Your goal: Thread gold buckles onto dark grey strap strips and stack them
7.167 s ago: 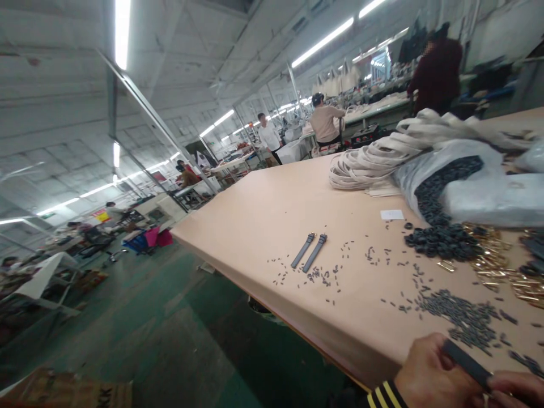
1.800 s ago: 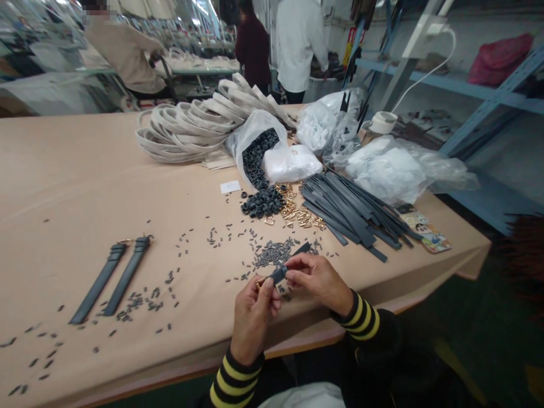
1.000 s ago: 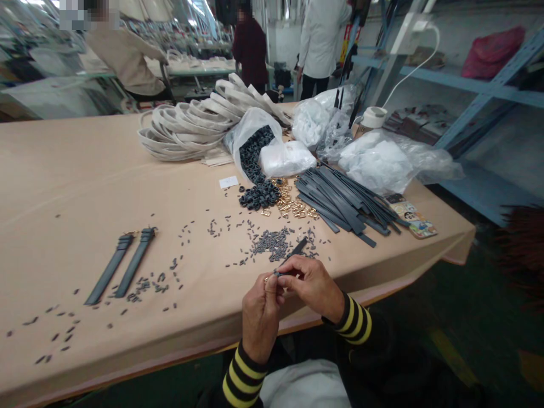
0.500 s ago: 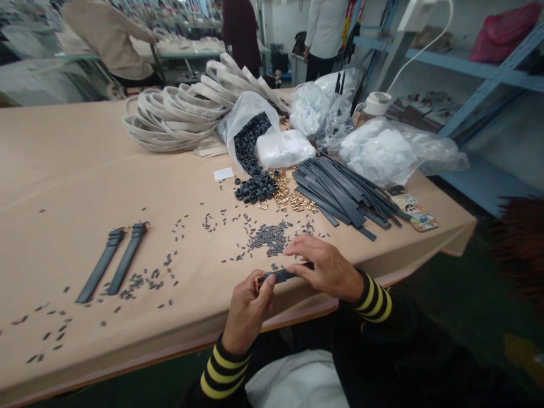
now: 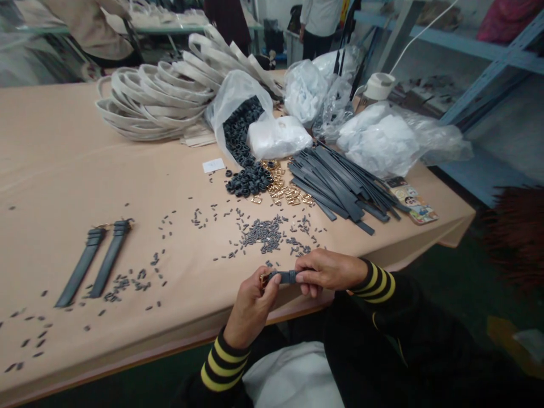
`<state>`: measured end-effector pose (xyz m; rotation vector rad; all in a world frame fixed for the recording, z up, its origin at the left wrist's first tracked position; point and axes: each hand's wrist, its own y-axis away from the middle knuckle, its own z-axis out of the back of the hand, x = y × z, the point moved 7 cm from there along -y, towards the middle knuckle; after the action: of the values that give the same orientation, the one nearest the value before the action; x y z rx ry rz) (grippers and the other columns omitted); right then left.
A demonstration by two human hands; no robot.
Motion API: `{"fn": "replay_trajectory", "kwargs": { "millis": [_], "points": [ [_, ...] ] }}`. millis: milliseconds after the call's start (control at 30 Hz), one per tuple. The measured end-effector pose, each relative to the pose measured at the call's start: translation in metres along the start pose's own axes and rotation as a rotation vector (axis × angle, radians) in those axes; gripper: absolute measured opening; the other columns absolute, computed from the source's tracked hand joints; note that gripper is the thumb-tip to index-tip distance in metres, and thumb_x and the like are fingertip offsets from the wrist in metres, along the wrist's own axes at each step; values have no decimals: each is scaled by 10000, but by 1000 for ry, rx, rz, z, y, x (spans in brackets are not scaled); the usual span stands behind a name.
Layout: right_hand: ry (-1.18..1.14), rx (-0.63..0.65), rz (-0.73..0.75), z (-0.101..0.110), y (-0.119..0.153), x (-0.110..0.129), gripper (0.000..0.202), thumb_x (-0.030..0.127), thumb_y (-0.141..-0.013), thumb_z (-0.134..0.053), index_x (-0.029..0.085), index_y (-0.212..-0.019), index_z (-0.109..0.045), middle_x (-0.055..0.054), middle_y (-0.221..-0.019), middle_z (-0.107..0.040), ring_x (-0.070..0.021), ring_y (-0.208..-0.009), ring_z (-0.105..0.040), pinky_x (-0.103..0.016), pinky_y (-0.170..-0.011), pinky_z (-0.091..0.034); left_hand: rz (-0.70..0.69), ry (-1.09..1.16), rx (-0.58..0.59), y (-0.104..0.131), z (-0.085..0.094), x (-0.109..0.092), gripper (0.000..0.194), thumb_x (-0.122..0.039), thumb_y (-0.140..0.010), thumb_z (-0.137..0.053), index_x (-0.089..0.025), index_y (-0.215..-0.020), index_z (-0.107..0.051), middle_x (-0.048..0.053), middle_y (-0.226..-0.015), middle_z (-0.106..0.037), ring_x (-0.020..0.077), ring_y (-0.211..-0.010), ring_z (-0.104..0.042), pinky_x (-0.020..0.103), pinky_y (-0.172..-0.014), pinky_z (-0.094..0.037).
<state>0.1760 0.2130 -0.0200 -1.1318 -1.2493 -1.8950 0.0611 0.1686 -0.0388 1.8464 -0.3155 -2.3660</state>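
The left hand [image 5: 250, 306] and right hand [image 5: 330, 269] both grip a dark strap [image 5: 286, 277] at the worktop's [image 5: 157, 181] near edge. Small dark pieces [image 5: 263, 233] lie just beyond, with loose strips [image 5: 338, 184] towards the right edge; plastic bags [image 5: 378, 139] and pale bands [image 5: 148, 105] crowd the far edge. The hands hide the strap's ends and part of its buckle [image 5: 263, 280].

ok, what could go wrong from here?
1. Both the left hand and the right hand pinch the strap near the table's front edge; a slip might drop it to the floor.
2. Loose bits lie just beyond the hands; a brush could scatter them.
3. The buckles lie against the loops, so those piles might mix.
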Motion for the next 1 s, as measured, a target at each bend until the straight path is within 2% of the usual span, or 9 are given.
{"fn": "replay_trajectory", "kwargs": {
  "millis": [100, 233, 333, 533, 700, 867, 1000],
  "points": [
    [-5, -20, 12, -1, -1, -1, 163, 164, -826, -410, 130, -708, -517, 8, -613, -576, -54, -454, -481, -155, -451, -380, -30, -57, -13, -1, 2, -3, 209, -358, -810, -462, -175, -710, -467, -70, -495, -392, 76, -440, -341, 196, -443, -289],
    [131, -79, 81, 3, 2, 5, 166, 155, -825, -441, 130, -688, -532, 25, -580, -550, -48, -461, -421, -146, -454, -323, -46, -70, 24, 0, 2, -4, 214, -361, -831, -427, -178, -729, -467, -66, -494, -402, 82, -438, -348, 204, -447, -294],
    [254, -111, 110, 3, 2, 9, 186, 158, -832, -448, 137, -666, -530, 21, -577, -570, -63, -495, -455, -161, -504, -335, -48, -55, 56, 2, -1, -3, 206, -358, -842, -407, -178, -769, -474, -65, -488, -413, 85, -431, -378, 205, -447, -304],
    [565, -154, -5, 1, 3, 11, 184, 190, -844, -432, 148, -689, -520, -14, -558, -596, -109, -519, -527, -203, -530, -339, -46, -41, 73, 7, -7, 2, 198, -352, -845, -412, -180, -774, -482, -62, -481, -429, 89, -439, -406, 203, -473, -327],
    [432, -69, 36, -7, 7, 16, 211, 126, -847, -383, 151, -667, -490, 11, -526, -560, -84, -476, -505, -182, -521, -347, -32, 55, 92, 7, -7, 5, 178, -340, -840, -426, -179, -805, -491, -65, -509, -406, 80, -453, -376, 191, -460, -313],
    [329, -147, 107, -7, 7, 18, 185, 130, -833, -421, 160, -654, -453, 32, -547, -514, -72, -488, -455, -178, -521, -331, -21, 69, 133, 7, -6, 3, 198, -356, -833, -435, -177, -763, -483, -63, -503, -394, 78, -443, -360, 190, -440, -300],
    [345, -142, 118, -9, 7, 16, 164, 159, -825, -445, 157, -662, -461, 52, -524, -443, -66, -469, -390, -180, -480, -277, -42, 39, 146, 12, -5, -1, 215, -351, -844, -409, -169, -787, -508, -60, -499, -399, 83, -447, -375, 198, -455, -312]
  ]
}}
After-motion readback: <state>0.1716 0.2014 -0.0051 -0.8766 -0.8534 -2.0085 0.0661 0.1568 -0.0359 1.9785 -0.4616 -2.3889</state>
